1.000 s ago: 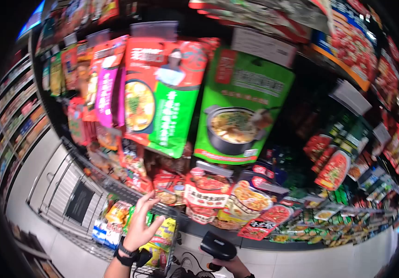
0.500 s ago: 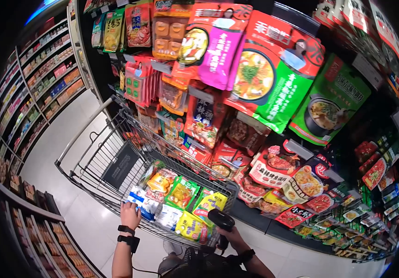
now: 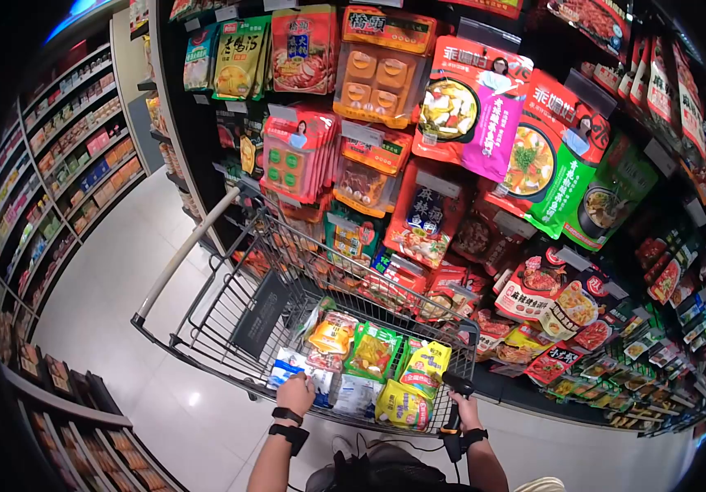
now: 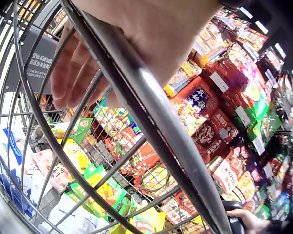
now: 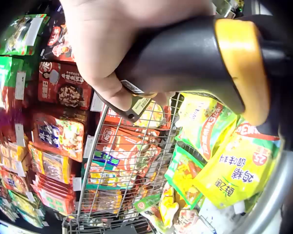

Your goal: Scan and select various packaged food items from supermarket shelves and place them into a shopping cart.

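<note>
My left hand (image 3: pixel 296 394) is on the near side of a wire shopping cart, fingers curled over its dark rim (image 4: pixel 162 114). In my right hand (image 3: pixel 465 408) is a black barcode scanner (image 5: pixel 180 61) with a yellow-orange band, gripped by its handle beside the cart's right end. Its cable trails down toward the body. Inside the cart lie yellow seasoning bags (image 3: pixel 403 406), a green bag (image 3: pixel 373 353), an orange-and-white bag (image 3: pixel 331 334) and blue-and-white bags (image 3: pixel 283 371).
A tall shelf of hanging sauce packets, among them a red-and-purple pouch (image 3: pixel 472 107), rises just beyond the cart. The cart's push handle (image 3: pixel 185 254) points left over the tiled floor (image 3: pixel 107 279). Another shelf (image 3: pixel 70 156) lines the far left; low racks (image 3: pixel 115 459) stand near left.
My left hand, spread in the air over the cart a second ago, has come down onto the near rim and curled round it. The view has swung left; the scanner stays in my right hand.
</note>
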